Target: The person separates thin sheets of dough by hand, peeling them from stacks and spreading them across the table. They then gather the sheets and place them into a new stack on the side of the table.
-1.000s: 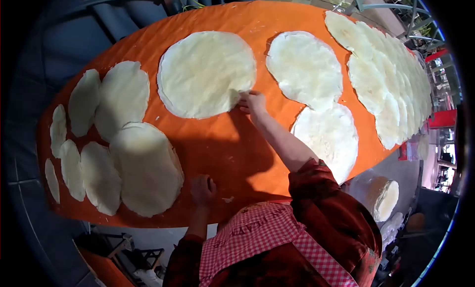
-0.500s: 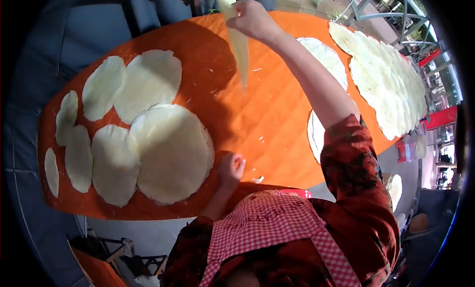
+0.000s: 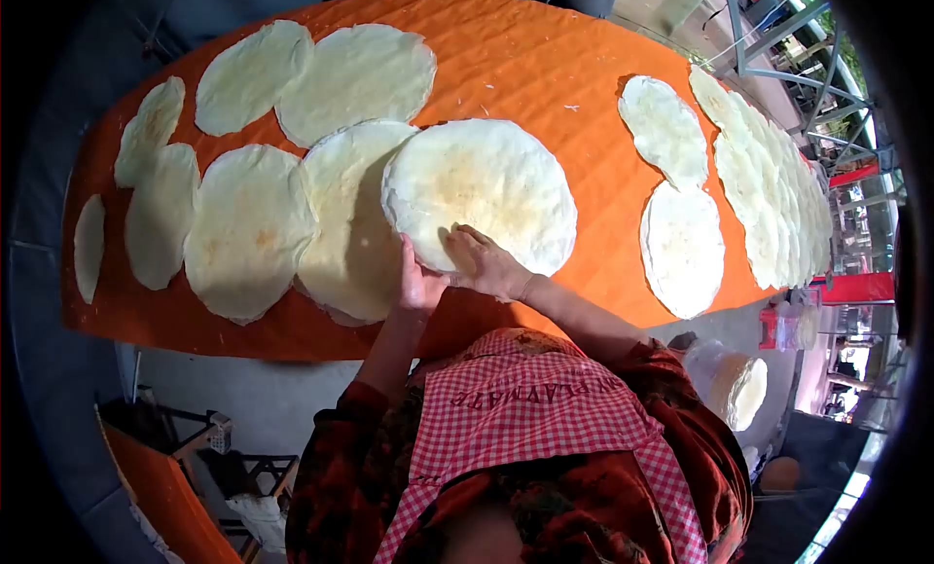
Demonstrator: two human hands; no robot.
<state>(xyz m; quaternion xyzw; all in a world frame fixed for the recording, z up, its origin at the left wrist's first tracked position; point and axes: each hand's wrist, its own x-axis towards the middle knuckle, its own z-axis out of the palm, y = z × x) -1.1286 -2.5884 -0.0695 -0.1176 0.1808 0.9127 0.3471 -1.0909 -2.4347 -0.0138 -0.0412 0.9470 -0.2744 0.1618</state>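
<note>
Flatbread [image 3: 486,180] laid overlapping row [image 3: 248,228] at nine o'clock, left hand [image 3: 419,288] and right hand [image 3: 484,262] flat-open on its edge; rounds [image 3: 681,248] at three o'clock lie apart.

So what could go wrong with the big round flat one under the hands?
It might tear: the round sheet looks thin, and the right hand presses on it while the left hand is at its near edge. It may also stick, since one side overlaps the neighbouring sheet. And both hands work close to the front edge of the orange cloth, so a tug could drag it off.
</note>
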